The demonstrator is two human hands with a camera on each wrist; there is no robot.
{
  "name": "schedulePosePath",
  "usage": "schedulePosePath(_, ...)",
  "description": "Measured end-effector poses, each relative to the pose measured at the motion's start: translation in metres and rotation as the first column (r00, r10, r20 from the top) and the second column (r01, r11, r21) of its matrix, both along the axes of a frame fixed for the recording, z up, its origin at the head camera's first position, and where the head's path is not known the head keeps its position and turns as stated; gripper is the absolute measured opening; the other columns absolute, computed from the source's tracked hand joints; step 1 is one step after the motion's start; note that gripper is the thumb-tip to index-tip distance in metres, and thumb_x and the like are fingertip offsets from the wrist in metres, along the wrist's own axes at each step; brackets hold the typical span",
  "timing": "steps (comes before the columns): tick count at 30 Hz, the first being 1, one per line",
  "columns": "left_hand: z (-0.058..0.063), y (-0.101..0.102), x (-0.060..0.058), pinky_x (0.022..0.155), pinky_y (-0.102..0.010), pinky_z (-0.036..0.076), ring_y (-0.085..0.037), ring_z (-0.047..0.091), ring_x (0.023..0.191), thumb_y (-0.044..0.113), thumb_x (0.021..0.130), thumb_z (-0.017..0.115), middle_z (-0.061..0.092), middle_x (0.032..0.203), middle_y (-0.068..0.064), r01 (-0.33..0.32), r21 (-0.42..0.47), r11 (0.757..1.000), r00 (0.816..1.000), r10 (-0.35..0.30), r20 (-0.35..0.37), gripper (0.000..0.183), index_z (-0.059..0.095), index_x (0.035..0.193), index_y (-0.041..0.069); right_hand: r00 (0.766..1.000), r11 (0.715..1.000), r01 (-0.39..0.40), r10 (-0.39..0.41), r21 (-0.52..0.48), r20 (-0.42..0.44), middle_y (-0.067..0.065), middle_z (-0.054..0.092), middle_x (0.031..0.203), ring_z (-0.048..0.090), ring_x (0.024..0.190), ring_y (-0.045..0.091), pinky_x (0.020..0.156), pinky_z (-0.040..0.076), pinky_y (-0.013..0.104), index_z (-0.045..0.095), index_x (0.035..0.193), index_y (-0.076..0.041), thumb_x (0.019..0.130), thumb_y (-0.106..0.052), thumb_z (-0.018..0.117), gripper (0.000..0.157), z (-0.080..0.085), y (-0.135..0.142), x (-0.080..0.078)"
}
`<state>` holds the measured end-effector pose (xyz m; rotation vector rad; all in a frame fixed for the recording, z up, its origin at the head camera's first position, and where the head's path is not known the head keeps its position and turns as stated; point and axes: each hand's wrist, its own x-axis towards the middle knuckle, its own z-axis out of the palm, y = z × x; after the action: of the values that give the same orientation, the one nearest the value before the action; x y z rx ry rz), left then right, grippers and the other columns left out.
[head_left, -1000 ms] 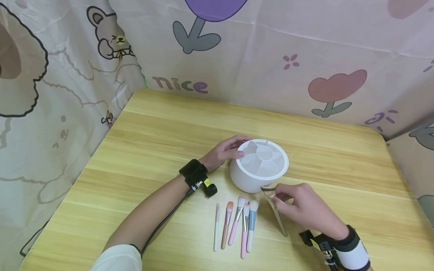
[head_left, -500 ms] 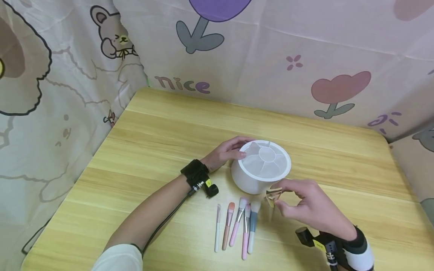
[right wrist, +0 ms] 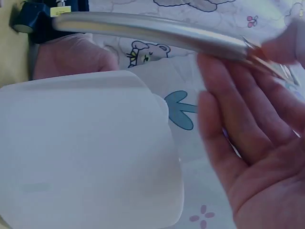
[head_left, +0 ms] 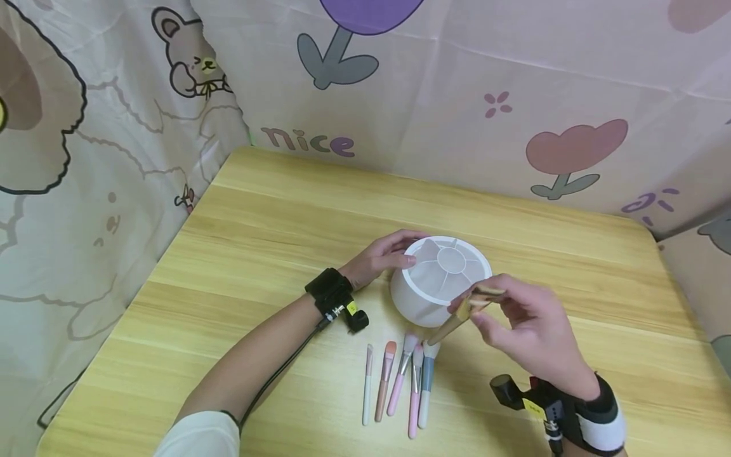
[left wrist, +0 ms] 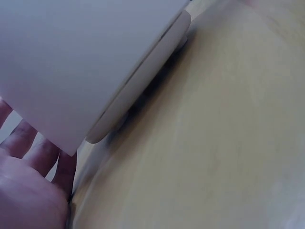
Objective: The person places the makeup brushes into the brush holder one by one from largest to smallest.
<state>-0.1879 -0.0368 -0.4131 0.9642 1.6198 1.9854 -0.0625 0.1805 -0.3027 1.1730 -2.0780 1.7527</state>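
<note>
A round white organizer (head_left: 414,301) with dividers and a central ring stands on the table. My left hand (head_left: 379,257) grips its left side, the thumb on the rim and the fingers round the far wall. At its front right, my right hand (head_left: 531,324) pinches a gold-coloured eyelash curler (head_left: 465,310) by its head end. The curler's slim handle (right wrist: 143,29) hangs tilted down to the left in the head view, and crosses above the white organizer (right wrist: 90,152) in the right wrist view. In the left wrist view, fingers (left wrist: 40,152) touch the organizer's wall (left wrist: 81,57).
Several makeup brushes lie side by side in front of the organizer: a thin white one (head_left: 366,387), an orange-tipped one (head_left: 384,381), pink-handled ones (head_left: 414,400) and a blue-and-white one (head_left: 426,387). Patterned cloth (head_left: 428,114) hangs behind the wooden table (head_left: 274,209).
My right hand has raised the eyelash curler from beside the brushes up to the organizer's front right rim, and turned it so the handle points lower left. My left hand has stayed on the organizer.
</note>
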Motion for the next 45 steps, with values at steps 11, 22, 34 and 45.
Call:
schedulePosePath(11, 0.001, 0.000, -0.001, 0.102, -0.036, 0.043, -0.020, 0.049, 0.125, 0.023, 0.090, 0.051, 0.049, 0.139, -0.010, -0.007, -0.013, 1.000, 1.000, 0.007, 0.014, 0.057, 0.040, 0.142, 0.005, 0.982, 0.943, 0.186, -0.191, -0.276, 0.011, 0.026, 0.066, 0.102, 0.067, 0.093, 0.026, 0.078, 0.054, 0.022, 0.051, 0.105, 0.027, 0.082, 0.022, 0.052, 0.023, 0.007, -0.007, -0.007)
schedulePosePath(22, 0.001, 0.001, -0.003, 0.104, -0.036, 0.041, -0.019, 0.047, 0.127, 0.023, 0.090, 0.050, 0.048, 0.140, -0.010, -0.009, -0.034, 0.999, 1.000, 0.009, 0.008, 0.056, 0.040, 0.142, 0.005, 0.968, 0.957, 0.188, -0.218, -0.219, -0.122, 0.022, 0.066, 0.102, 0.064, 0.097, 0.025, 0.089, 0.052, 0.029, 0.053, 0.101, 0.026, 0.077, 0.022, 0.058, 0.025, -0.014, -0.019, -0.018)
schedulePosePath(34, -0.004, 0.004, -0.003, 0.103, -0.036, 0.043, -0.020, 0.048, 0.126, 0.026, 0.091, 0.049, 0.049, 0.140, -0.009, -0.002, -0.065, 0.998, 1.000, 0.002, -0.003, 0.056, 0.039, 0.143, 0.006, 0.894, 0.908, 0.416, -0.396, 0.058, -0.207, 0.011, 0.064, 0.085, 0.053, 0.072, 0.008, 0.045, 0.034, 0.016, 0.066, 0.100, 0.008, 0.067, 0.018, 0.070, 0.034, -0.028, -0.011, -0.019)
schedulePosePath(45, -0.003, 0.002, -0.006, 0.103, -0.036, 0.043, -0.019, 0.048, 0.126, 0.028, 0.091, 0.048, 0.049, 0.139, -0.010, -0.012, -0.084, 0.996, 0.999, 0.009, -0.033, 0.058, 0.039, 0.142, 0.004, 0.887, 0.886, 0.446, -0.416, 0.132, -0.202, 0.008, 0.067, 0.088, 0.053, 0.071, 0.010, 0.053, 0.043, 0.015, 0.068, 0.097, 0.002, 0.064, 0.015, 0.076, 0.036, -0.030, -0.010, -0.024)
